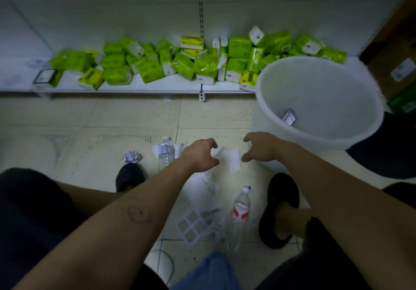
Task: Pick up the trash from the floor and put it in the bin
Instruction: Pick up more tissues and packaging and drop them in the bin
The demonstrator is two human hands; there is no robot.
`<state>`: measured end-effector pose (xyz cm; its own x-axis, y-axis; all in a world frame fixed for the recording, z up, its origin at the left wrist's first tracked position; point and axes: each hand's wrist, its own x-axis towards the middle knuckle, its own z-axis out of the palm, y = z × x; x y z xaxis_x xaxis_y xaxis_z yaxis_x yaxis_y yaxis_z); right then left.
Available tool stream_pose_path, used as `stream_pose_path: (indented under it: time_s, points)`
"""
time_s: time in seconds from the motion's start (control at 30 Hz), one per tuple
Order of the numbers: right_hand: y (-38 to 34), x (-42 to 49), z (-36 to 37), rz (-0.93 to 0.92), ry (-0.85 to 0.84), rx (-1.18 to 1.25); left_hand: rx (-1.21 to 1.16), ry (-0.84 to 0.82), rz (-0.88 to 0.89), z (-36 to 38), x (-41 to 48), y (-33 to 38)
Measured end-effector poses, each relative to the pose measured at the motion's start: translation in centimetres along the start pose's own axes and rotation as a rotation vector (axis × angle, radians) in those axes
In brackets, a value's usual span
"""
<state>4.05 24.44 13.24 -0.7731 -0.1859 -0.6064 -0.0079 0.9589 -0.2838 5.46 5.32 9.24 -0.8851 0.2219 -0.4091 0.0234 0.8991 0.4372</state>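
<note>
A large white round plastic bin stands on the pale speckled tiled floor at two o'clock, a small packet inside. Both bare forearms reach to the centre. The left hand and right hand hover with fingers curled and spread, gripping nothing. A crumpled white tissue lies on the floor between them, touching the left fingertips. A clear red-labelled plastic bottle lies at six o'clock.
</note>
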Motion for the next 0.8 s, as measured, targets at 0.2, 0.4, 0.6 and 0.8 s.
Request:
stream_pose_path:
  time_s: [0.2,0.4,0.6,0.8]
  points:
    - [-2.3,4.0,8.1,0.021,-0.291,-0.032,-0.082,-0.188,-0.202,3.5,0.1,-7.0]
    - [-3.5,9.8,14.0,0.006,-0.357,0.035,-0.081,-0.275,-0.261,7.8,3.9,-11.0]
    - [-2.2,15.3,20.2,0.013,-0.433,0.037,-0.054,-0.426,-0.307,14.8,7.0,-13.8]
    - [0.2,18.0,24.6,-0.001,-0.374,0.094,-0.141,-0.435,-0.292,19.4,8.6,-14.8]
